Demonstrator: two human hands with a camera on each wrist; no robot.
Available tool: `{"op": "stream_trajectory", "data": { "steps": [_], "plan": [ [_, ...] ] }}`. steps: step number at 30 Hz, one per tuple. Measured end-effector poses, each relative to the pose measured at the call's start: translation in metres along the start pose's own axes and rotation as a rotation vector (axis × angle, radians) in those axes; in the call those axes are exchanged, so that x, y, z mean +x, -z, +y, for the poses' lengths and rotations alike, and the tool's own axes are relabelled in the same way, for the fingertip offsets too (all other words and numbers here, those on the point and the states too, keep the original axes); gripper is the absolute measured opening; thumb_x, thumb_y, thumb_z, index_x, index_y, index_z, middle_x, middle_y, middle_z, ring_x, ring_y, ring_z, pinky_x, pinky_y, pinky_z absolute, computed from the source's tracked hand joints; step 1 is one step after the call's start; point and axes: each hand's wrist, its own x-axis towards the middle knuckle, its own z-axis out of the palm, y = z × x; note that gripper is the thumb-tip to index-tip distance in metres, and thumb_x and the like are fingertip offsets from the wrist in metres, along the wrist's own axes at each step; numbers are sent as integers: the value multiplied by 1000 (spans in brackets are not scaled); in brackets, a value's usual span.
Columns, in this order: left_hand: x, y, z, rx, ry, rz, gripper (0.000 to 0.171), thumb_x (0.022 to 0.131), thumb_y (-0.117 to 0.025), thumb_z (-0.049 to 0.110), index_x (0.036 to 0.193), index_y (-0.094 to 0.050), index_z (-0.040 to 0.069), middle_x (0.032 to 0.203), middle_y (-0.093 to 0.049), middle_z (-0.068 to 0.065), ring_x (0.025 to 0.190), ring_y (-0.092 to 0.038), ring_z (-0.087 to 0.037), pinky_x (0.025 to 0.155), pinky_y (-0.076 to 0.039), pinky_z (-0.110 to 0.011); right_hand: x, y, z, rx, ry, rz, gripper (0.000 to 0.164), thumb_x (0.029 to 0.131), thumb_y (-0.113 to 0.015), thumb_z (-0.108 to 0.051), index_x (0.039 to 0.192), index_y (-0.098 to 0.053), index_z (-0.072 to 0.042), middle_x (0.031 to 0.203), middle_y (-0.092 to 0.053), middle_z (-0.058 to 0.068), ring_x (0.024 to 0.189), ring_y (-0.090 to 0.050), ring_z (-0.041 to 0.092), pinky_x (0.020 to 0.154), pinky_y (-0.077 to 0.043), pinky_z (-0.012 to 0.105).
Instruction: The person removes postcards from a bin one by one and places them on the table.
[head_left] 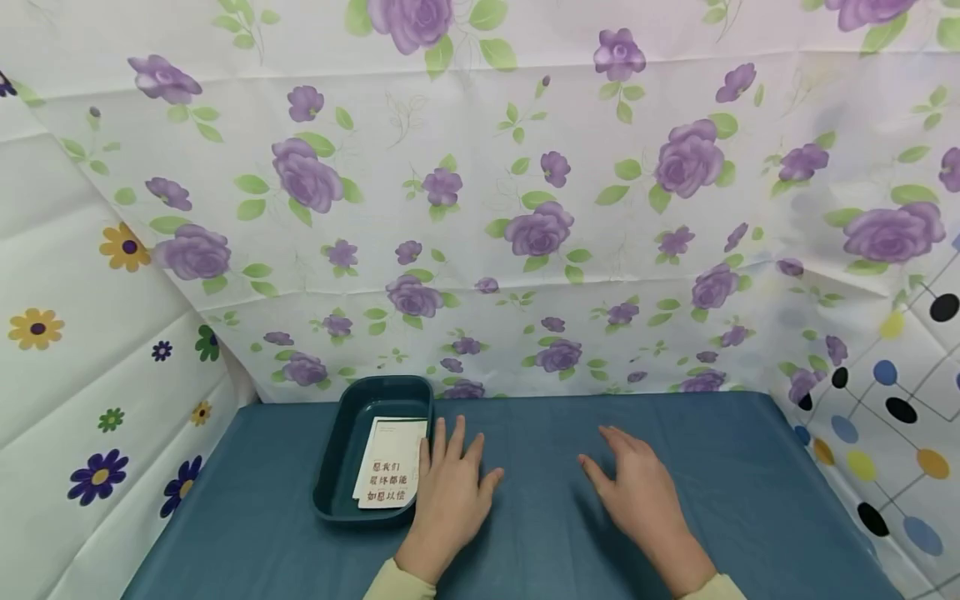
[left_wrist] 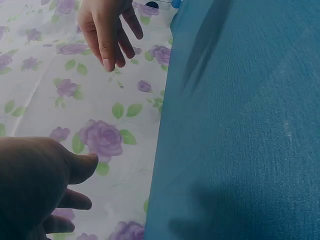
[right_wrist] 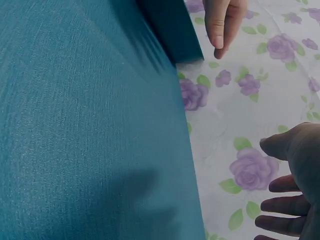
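Observation:
A dark teal tray [head_left: 327,467] stands on the left half of the table, with white cards [head_left: 390,450] printed with Chinese characters lying in it, one overlapping another. My left hand [head_left: 452,496] is at the tray's right side, fingers straight and spread, overlapping its rim in the head view. Over the table to the right, my right hand [head_left: 637,487] is held with fingers extended and the thumb apart, holding nothing. The left wrist view shows the left hand [left_wrist: 40,185] with its palm free, and the right wrist view shows the right hand [right_wrist: 295,185] likewise.
A blue cloth covers the table [head_left: 540,533]. Behind it hangs a white sheet [head_left: 480,242] with purple roses. Sheets with flowers [head_left: 102,477] and coloured dots [head_left: 932,463] hang at the left and right sides.

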Motion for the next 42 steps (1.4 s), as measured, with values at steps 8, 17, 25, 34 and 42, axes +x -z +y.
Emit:
{"op": "stream_trajectory", "data": {
  "steps": [8,17,25,34,42],
  "plan": [
    [3,3,-5,-111,-101,51,43,93,-53,44,119,-62,11,125,-55,-10,123,-43,-28,98,-31,-45,-1,-3,-2,32,-20,44,50,85,-61,-50,117,-63,-12,113,-61,7,103,-56,27,79,-45,48],
    [16,41,-42,-144,-32,192,34,90,-58,36,116,-64,15,115,-61,-3,108,-54,-19,87,-43,-39,2,-2,-1,61,-11,89,43,87,-60,-47,112,-65,-13,113,-62,6,102,-57,25,80,-45,47],
    [19,70,-105,-151,223,112,55,93,-55,36,137,-43,5,129,-48,-21,114,-48,-37,85,-41,-51,2,1,1,66,-20,108,40,87,-63,-42,113,-65,-12,112,-62,7,102,-57,26,79,-46,46],
    [7,57,-150,-79,488,-52,50,93,-53,25,127,-41,-11,111,-51,-33,91,-55,-44,69,-46,-52,0,-3,3,78,-47,75,42,87,-60,-45,113,-64,-12,108,-63,6,99,-58,25,77,-46,46],
    [7,50,-167,-88,535,-83,18,89,-51,8,96,-54,-8,83,-57,-22,68,-56,-29,53,-43,-41,3,-7,4,50,-43,91,40,86,-63,-44,110,-66,-12,107,-63,5,99,-58,25,78,-46,47]
  ]
}}
